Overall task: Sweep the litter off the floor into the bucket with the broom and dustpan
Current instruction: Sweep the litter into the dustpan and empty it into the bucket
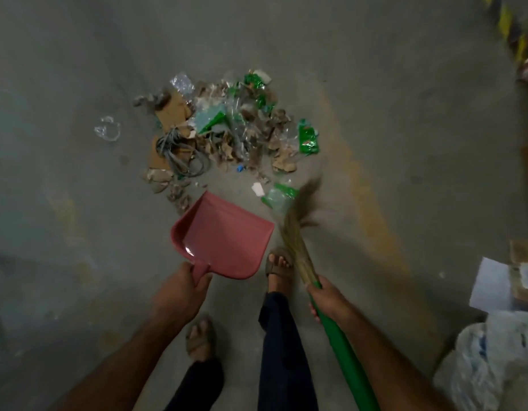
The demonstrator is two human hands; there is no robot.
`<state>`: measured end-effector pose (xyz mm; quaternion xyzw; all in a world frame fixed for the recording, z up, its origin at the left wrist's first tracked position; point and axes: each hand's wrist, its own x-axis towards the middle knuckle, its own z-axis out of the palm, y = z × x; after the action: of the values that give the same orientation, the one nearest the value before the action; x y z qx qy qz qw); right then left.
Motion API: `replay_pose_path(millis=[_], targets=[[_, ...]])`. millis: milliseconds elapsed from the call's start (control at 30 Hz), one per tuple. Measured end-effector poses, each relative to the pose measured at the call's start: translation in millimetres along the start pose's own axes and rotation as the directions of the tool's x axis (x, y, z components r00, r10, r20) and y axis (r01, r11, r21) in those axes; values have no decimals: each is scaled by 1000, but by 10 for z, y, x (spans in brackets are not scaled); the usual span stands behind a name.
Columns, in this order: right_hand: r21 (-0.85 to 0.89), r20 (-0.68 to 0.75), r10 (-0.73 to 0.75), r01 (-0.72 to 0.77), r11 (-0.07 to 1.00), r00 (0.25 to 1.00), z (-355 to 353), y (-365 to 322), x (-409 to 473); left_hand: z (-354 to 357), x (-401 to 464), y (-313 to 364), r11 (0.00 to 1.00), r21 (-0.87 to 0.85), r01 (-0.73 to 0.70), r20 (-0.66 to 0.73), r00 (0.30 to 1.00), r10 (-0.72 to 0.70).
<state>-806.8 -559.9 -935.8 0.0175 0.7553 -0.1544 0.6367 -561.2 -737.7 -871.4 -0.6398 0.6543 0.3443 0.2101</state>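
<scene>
Pink dustpan [224, 235] gripped by handle in L hand [179, 292], pan empty, held just short of litter pile [224, 129] on floor [405, 143]. Broom [301, 247] clamped in R hand [328, 298], bristles blurred beside pan.

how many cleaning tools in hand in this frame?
2. The pink dustpan is held by its handle in the left hand, just short of the litter pile. The broom is gripped by the right hand. No bucket visible.
</scene>
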Motion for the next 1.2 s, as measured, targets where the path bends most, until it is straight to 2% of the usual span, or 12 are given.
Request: replay_pose_path(millis=[133, 233, 433, 500, 533, 600, 667, 700, 767, 1000, 1100, 1200], targets=[[-156, 36, -109, 113, 981, 993, 7, -274, -26, 65, 295, -2, 994, -71, 78, -11, 997, -79], [-335, 48, -184, 189, 923, 982, -88, -455, -243, 52, 457, -88, 981, -153, 121, -32, 991, -127], [-537, -132, -298, 185, 823, 945, -252, -585, -768, -23, 818, -338, 960, -206, 189, -39, 979, -202], [-554, 17, -293, 253, 793, 956, -356, -653, -774, -51, 937, -407, 960, -211, 183, -31, 981, -194], [-489, -26, -289, 240, 839, 957, -346, -794, -805, -68, 995, -443, 959, -224, 176, -27, 982, -187], [-526, -109, -285, 188, 830, 952, -322, -1093, -846, -118, 1104, -492, 955, -249, 164, -26, 984, -176], [-491, -347, -329, 129, 862, 878, -362, -1400, -859, -179, 1215, -501, 953, -265, 146, -32, 987, -160], [-495, -366, -373, 161, 854, 852, -358, -1520, -900, -209, 1283, -492, 953, -275, 127, -42, 989, -144], [-666, -344, -482, 152, 730, 806, -404, -1801, -694, -263, 1462, -456, 957, -276, 91, -69, 991, -114], [-878, -222, -712, 181, 444, 667, -654, -3290, 1238, -213, 2541, -222, 978, -205, 45, -45, 997, -55], [-947, -98, -672, 139, 290, 734, -786, -3915, 1962, -147, 3050, -90, 987, -143, -77, -76, 995, 67], [-992, 19, -565, 84, 89, 825, -842, -4050, 2305, -121, 3446, 24, 991, -27, -132, -31, 991, 131]])
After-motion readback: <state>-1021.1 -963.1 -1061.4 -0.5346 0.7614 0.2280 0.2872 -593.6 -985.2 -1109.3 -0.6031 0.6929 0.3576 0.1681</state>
